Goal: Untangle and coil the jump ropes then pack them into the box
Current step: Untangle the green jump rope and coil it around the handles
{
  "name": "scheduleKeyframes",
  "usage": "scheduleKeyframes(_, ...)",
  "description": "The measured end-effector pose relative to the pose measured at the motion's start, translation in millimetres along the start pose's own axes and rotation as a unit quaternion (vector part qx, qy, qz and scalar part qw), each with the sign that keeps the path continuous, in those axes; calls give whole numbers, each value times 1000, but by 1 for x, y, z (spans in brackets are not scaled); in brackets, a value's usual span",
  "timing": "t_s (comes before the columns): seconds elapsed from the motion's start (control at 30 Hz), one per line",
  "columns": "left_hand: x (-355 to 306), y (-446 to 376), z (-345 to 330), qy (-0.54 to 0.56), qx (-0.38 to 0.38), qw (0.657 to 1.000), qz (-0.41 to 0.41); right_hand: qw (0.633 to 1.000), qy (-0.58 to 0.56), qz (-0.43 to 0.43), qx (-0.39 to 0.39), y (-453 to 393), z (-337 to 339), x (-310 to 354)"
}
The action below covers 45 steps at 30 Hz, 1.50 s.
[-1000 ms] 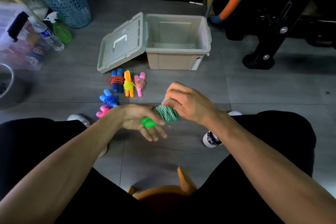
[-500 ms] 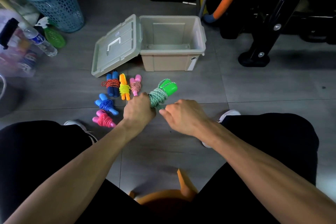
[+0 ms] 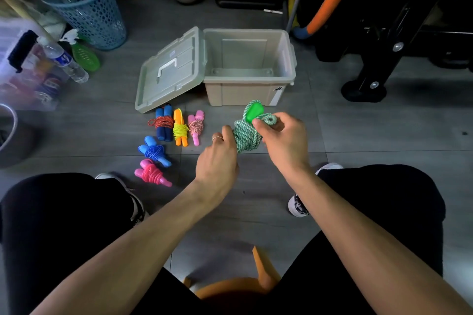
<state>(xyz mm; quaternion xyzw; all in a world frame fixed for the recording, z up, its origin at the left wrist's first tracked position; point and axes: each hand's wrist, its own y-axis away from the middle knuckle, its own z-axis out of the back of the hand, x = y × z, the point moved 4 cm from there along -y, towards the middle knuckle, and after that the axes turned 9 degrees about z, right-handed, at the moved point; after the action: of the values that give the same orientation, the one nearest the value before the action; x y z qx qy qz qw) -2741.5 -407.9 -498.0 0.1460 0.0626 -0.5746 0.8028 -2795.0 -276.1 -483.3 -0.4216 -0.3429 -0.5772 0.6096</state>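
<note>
Both hands hold the green jump rope [image 3: 247,133] above the floor [image 3: 358,130], just in front of the open box [image 3: 249,84]. The left hand [image 3: 217,158] clamps the lower part of the coil; the right hand [image 3: 284,140] pinches the upper wraps beside the green handle [image 3: 254,111]. Five coiled ropes lie on the floor to the left — the nearest is the pink rope [image 3: 151,172]. The box lid [image 3: 170,69] hangs open.

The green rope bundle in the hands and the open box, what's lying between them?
Nothing: in the head view, only bare grey floor separates the green rope bundle from the box.
</note>
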Motion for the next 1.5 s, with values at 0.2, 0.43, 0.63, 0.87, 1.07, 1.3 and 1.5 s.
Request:
scheduleKeyframes(0.2, 3, 2, 5, 35, -17, 999, -8, 996, 13, 69, -57, 0, 1, 6)
scheduleKeyframes(0.43, 4, 6, 8, 75, -40, 996, -12, 988, 44, 139, -51, 3, 0, 13)
scheduleKeyframes(0.63, 6, 5, 15, 98, -72, 992, -19, 963, 112, 243, -27, 8, -2, 20)
scheduleKeyframes(0.87, 11, 0, 24, 109, -99, 988, -36, 931, 184, 314, 3, 6, -3, 29)
scheduleKeyframes(1.07, 10, 4, 21, 41, -115, 990, -71, 945, 212, 245, 38, 11, -7, 36)
scheduleKeyframes(1.3, 10, 2, 30, -34, -139, 986, -87, 983, 126, 116, 70, 3, -5, 32)
scheduleKeyframes(1.5, 12, 4, 22, -48, -139, 984, -99, 977, 155, 129, 76, 8, -16, 26)
